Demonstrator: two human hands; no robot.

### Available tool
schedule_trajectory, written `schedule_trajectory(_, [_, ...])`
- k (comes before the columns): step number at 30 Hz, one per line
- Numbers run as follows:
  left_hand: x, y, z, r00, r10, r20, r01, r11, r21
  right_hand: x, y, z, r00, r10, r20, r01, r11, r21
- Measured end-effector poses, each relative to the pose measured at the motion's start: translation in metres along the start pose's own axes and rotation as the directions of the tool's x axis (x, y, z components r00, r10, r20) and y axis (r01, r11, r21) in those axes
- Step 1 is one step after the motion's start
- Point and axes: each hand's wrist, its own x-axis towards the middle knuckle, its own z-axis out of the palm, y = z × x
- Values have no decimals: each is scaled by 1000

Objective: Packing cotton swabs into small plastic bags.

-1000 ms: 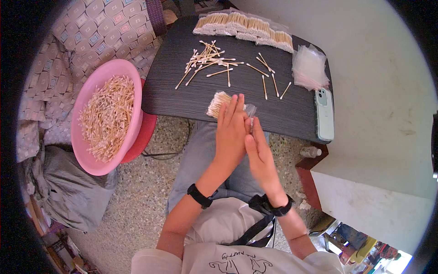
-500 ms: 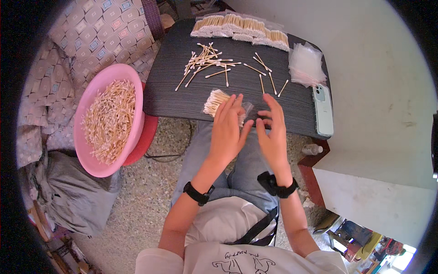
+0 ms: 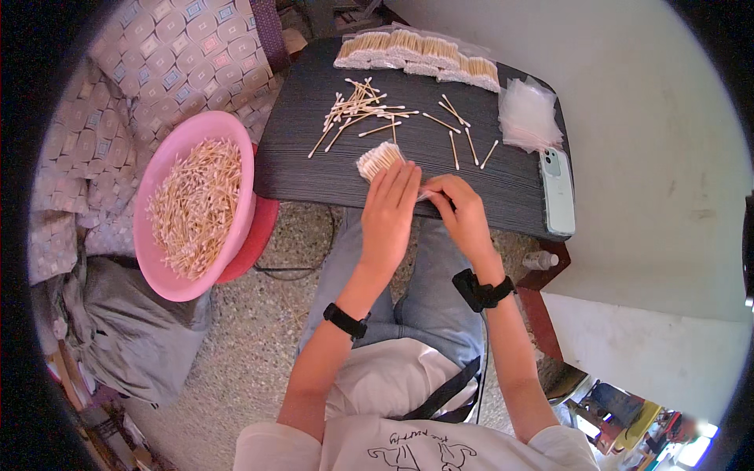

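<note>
The dark bench (image 3: pixel 330 169) fills the upper middle of the frame, with the patterned cushion (image 3: pixel 157 63) in the upper left. Below that, at the left, sits the pink basin (image 3: pixel 169 169), heaped with wooden cotton swabs (image 3: pixel 196 204). Along the bench's far edge lie the packed swab bundles (image 3: pixel 416 51), and a stack of clear bags (image 3: pixel 528 114) sits at the upper right, with the pale phone (image 3: pixel 556 192) just below it at the bench's right edge. Loose swabs (image 3: pixel 361 110) are scattered across the middle of the bench. My left hand (image 3: pixel 389 216) lies at the near edge, its fingers (image 3: pixel 397 177) stretched out flat and together, their tips touching the bunch of swabs (image 3: pixel 379 159), which rests on the bench just above them. My right hand (image 3: pixel 463 212) is just beside it, fingers (image 3: pixel 440 188) curled and pinched together on something thin and clear; I cannot tell exactly what.
</note>
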Motion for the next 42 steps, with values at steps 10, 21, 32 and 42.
schedule_trajectory(10, [13,-32,-15,1000,-9,19,10,996,-87,-1,3,-6,999,-1,54,1,1000,9])
schedule_trajectory(21, [12,-48,-12,990,-121,78,138,954,-266,0,-1,-7,996,47,74,-49,999,22])
schedule_trajectory(32, [8,-19,-30,991,-116,64,132,904,-407,5,-6,-16,979,113,-172,-72,972,225])
schedule_trajectory(42, [22,-7,-43,809,-103,579,486,671,-560,20,-43,-32,988,94,123,-138,895,424])
